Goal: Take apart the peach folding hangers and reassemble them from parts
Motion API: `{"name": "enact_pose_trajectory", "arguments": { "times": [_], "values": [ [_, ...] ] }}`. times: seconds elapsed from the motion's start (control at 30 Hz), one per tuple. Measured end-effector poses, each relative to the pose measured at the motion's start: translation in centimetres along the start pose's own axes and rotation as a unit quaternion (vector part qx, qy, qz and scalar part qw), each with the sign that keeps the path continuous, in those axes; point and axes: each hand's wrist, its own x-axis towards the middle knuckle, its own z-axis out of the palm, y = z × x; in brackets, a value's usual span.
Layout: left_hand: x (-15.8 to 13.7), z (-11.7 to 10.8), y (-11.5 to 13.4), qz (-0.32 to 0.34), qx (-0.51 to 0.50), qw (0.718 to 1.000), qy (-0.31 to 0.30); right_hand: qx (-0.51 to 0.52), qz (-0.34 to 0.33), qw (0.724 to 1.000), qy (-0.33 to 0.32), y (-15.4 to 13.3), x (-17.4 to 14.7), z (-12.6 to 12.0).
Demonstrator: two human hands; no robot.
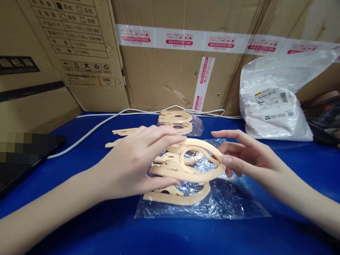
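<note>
A cream-coloured plastic piece, apparently a folding clothes hanger (194, 178), is held up between both hands. My left hand (135, 160) grips its left side, thumb along the lower edge and fingers over the top; the palm hides that end. At the rounded right end, my right hand (245, 154) pinches it between thumb and fingers, with the index finger stretched out above. Beneath lies a clear plastic bag (225, 205), with more cream hangers (176, 199) on or in it. Two loose slim cream pieces (123, 131) show partly behind my left hand.
Behind the hands sits another clear bag of cream hangers (176, 118). A white cable (97, 125) runs across the blue table surface (162, 243). Cardboard boxes (168, 73) wall the back and left. At right stand a white labelled plastic bag (276, 107) and a dark bundle (334, 115).
</note>
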Motion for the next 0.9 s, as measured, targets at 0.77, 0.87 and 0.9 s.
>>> {"name": "enact_pose_trajectory", "arguments": {
  "times": [0.77,0.87,0.9],
  "values": [
    [-0.3,1.1,2.2,0.016,0.000,0.998,0.058,-0.324,-0.234,0.916,-0.033,-0.2,-1.3,0.9],
    [-0.4,1.4,3.1,0.023,-0.006,0.997,0.067,-0.370,-0.271,0.888,-0.041,-0.6,-1.7,1.4],
    [-0.5,1.5,3.3,0.023,-0.009,0.998,0.066,-0.374,-0.276,0.884,-0.042,-0.7,-1.7,1.6]
  ]
}}
